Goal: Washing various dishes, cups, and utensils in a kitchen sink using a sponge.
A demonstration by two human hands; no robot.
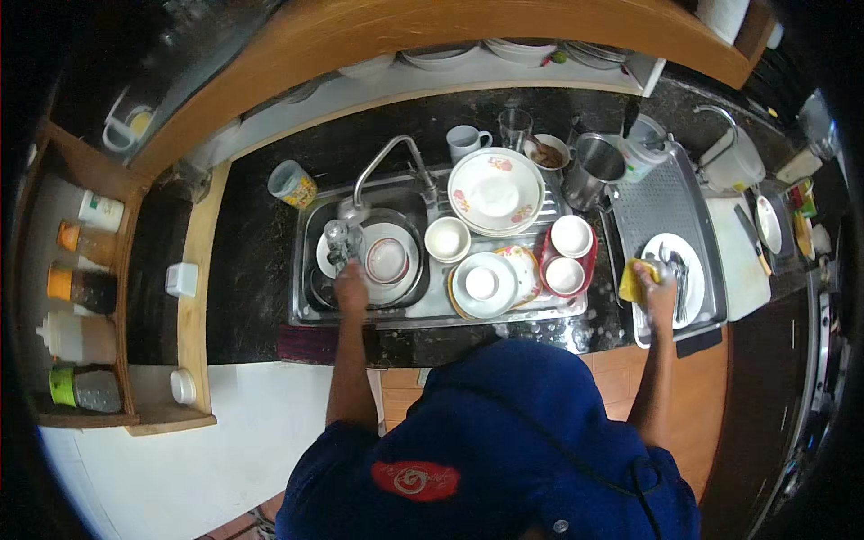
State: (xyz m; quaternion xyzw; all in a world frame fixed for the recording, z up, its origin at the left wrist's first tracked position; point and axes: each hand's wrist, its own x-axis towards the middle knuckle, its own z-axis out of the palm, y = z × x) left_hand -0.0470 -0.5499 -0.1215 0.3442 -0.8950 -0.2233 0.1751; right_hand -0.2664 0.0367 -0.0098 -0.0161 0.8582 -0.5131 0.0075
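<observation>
My left hand [352, 290] is over the sink basin, closed on a clear glass [339, 241] that is blurred, near the faucet's spout [358, 196]. Below it in the basin lie plates and a bowl [387, 260] with a dark red rim. On the right, my right hand [658, 293] grips a yellow sponge [632, 281] above a white plate [688, 260] that bears several spoons or forks [681, 283]. That plate rests on a perforated metal tray [665, 196]. Between my hands, stacked floral plates [497, 191], bowls [447, 239] and a red dish [585, 278] stand on the drainboard.
Behind the drainboard are a white mug [466, 142], a drinking glass [516, 128] and a metal pitcher [595, 172]. A patterned plastic cup [292, 184] stands left of the faucet. Far right, a knife [752, 236] lies on a white cutting board [732, 263]. A wooden shelf edge [432, 30] runs overhead.
</observation>
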